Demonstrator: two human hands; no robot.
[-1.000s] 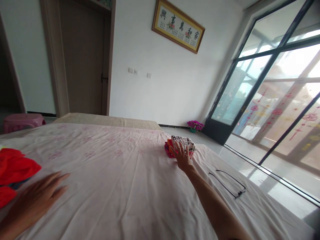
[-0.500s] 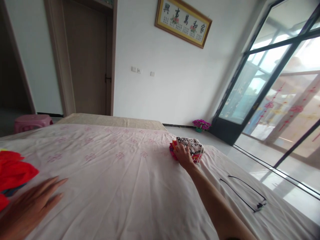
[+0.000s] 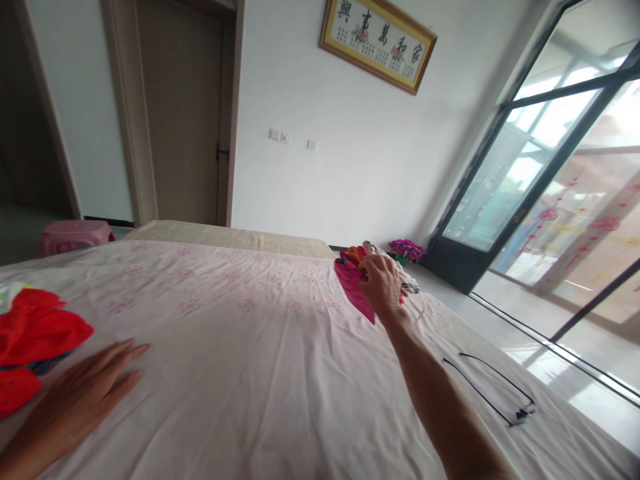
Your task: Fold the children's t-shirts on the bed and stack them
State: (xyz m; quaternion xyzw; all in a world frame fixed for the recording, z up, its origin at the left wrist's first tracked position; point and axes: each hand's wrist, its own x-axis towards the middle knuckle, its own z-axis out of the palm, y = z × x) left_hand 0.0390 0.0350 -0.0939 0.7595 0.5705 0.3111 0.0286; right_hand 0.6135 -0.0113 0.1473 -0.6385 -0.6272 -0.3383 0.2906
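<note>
My right hand [image 3: 382,283] is closed around a small bundle of folded cloth [image 3: 354,280] and lifts it at the far right part of the bed-like surface. Pink, orange and red layers show on the left of the fingers; a white printed layer shows on the right. The pink layer hangs downward. My left hand [image 3: 97,383] lies flat with its fingers stretched out, holding nothing, on the white sheet with pink flowers [image 3: 240,373]. Right beside it, at the left edge, is a heap of red cloth [image 3: 43,327] with some dark blue under it.
Black-framed eyeglasses [image 3: 520,415] lie with temples unfolded on the sheet at the right. A pink stool [image 3: 77,233] stands at the far left. Purple flowers [image 3: 407,250] in a pot stand on the floor by the glass door [image 3: 493,193]. A beige cover [image 3: 225,239] lies beyond the sheet.
My right hand has gone from resting on the folded cloth bundle to gripping and raising it, and a pink layer now hangs down. The view has shifted slightly. My left hand stays flat.
</note>
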